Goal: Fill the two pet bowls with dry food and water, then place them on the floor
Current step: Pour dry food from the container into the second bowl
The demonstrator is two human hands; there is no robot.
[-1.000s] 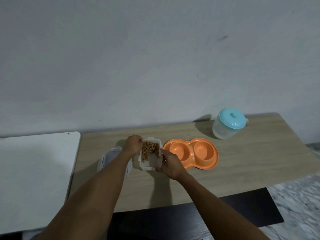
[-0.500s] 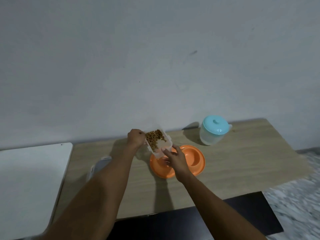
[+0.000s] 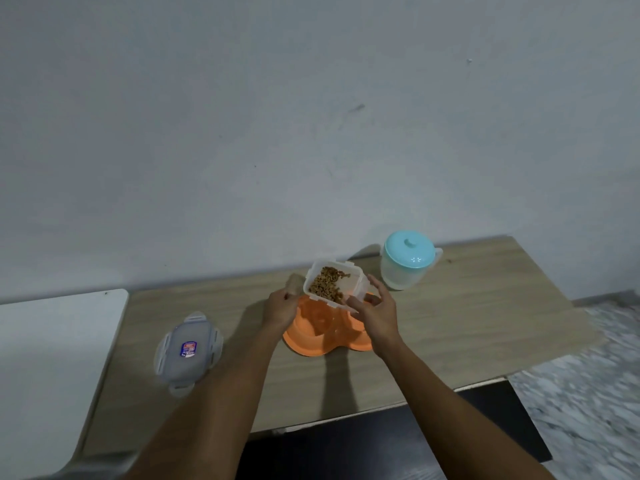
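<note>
Early going here: the clear food container (image 3: 334, 284), part full of brown kibble (image 3: 327, 284), tips above the orange double pet bowl (image 3: 323, 332) on the bench (image 3: 467, 317). Left hand (image 3: 282, 310) fingers curl round its left side, right hand (image 3: 375, 311) fingers loosely spread against its right edge. Both wells look empty as far as I can tell. Lid (image 3: 188, 349) lies off to the left; lidded jug (image 3: 408, 259) waits behind, contents unclear. Water and the floor placement remain

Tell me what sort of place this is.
Probably a plain room in a home: a light wood-grain table against a bare grey-white wall, a marbled tile floor, and an orange plastic double pet bowl being filled.
</note>
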